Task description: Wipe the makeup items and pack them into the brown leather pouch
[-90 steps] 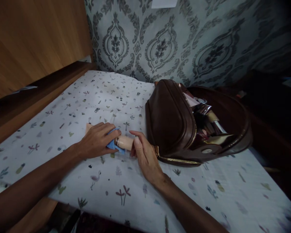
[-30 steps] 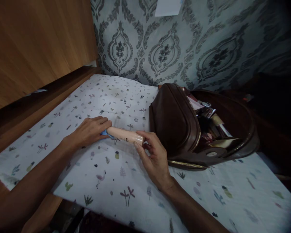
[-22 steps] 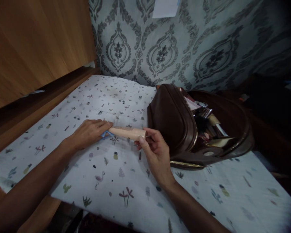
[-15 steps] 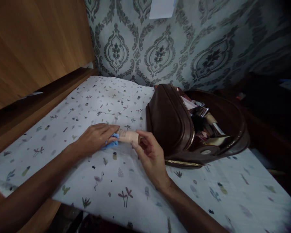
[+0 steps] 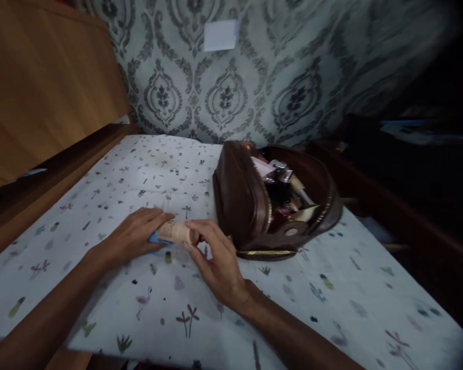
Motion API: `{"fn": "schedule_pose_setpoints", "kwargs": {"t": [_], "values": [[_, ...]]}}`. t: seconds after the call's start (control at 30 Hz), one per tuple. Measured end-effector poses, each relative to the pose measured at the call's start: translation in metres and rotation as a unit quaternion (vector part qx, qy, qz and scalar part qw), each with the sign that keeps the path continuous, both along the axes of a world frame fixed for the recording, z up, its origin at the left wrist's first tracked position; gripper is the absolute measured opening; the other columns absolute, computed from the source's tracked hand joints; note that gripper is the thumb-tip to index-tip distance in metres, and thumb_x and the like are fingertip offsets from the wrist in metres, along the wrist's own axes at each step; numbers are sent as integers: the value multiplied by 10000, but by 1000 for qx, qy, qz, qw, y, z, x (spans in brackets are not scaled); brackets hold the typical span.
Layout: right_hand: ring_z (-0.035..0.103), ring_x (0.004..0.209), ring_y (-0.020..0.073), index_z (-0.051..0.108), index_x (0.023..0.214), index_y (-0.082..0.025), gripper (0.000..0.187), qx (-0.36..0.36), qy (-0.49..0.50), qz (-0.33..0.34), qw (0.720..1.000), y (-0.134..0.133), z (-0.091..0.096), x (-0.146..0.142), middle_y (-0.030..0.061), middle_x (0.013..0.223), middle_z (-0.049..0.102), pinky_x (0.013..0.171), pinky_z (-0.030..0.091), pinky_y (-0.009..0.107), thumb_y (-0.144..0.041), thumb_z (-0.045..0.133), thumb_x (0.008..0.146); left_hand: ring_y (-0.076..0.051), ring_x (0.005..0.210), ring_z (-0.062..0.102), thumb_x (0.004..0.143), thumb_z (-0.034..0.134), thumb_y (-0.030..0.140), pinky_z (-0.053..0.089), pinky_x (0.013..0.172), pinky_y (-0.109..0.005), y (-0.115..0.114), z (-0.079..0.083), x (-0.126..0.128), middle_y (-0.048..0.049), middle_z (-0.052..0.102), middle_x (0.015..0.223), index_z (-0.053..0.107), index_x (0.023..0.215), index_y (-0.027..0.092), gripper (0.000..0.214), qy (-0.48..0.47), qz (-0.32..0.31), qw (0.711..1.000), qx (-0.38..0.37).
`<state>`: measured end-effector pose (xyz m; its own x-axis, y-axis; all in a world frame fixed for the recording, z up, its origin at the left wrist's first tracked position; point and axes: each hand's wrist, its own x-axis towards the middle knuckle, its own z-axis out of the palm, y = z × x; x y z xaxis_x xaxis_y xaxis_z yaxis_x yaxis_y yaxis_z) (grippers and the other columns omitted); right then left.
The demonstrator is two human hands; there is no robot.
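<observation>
A beige cosmetic tube (image 5: 176,232) lies across a white patterned cloth (image 5: 154,169). My right hand (image 5: 216,262) pinches the tube's right end with thumb and fingers. My left hand (image 5: 133,237) presses a small blue cloth (image 5: 153,238) against the tube's left part, its fingers curled over both. Just right of the hands stands an open brown leather pouch (image 5: 239,198) with a gold zip, stuffed with cosmetics (image 5: 281,187).
A wooden panel (image 5: 42,87) and a dark wooden ledge (image 5: 42,180) run along the left. Patterned wallpaper (image 5: 224,92) with a white paper note (image 5: 219,35) rises behind. A dark wooden edge (image 5: 389,205) borders the right side.
The view has shifted, so the pouch sits more to the left. My left hand has slid the blue cloth back along the tube towards the right hand, which keeps hold of the end.
</observation>
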<state>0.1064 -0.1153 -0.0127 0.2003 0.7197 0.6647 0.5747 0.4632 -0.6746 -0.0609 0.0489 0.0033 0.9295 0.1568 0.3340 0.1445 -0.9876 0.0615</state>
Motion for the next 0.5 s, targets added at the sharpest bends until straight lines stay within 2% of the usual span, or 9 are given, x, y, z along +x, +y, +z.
{"fn": "schedule_pose_setpoints", "kwargs": {"t": [0.13,0.23,0.37,0.5], "values": [[595,998,174,536,1258,-207,291,12,4,0,1000,-5,10,2,79,1097,608,869,531,294,-170,539,970,-252,954,707,951,535,425,584,746,-322,9,-4,-3,-87,712,1105,554,1249,238,352,-3,13,999,-36],[602,979,175,548,1252,-213,285,13,13,-7,1000,-8,15,2,77,1100,603,859,533,286,-222,552,968,-253,974,722,961,491,400,602,779,-313,12,-9,-4,-81,714,1149,524,1283,259,353,-34,11,999,-34],[609,912,163,576,1197,-194,258,26,18,-22,999,-15,20,3,67,1053,598,814,529,259,-252,586,946,-252,985,736,971,406,337,612,823,-308,21,-11,-9,-81,722,1166,515,1296,255,352,-72,31,996,37],[615,865,160,577,1176,-179,272,30,-1,-37,999,-31,27,10,69,1049,620,770,520,262,-284,624,930,-227,899,757,991,391,392,619,777,-276,25,0,-10,-70,747,1091,540,1271,250,348,-104,26,988,106]]}}
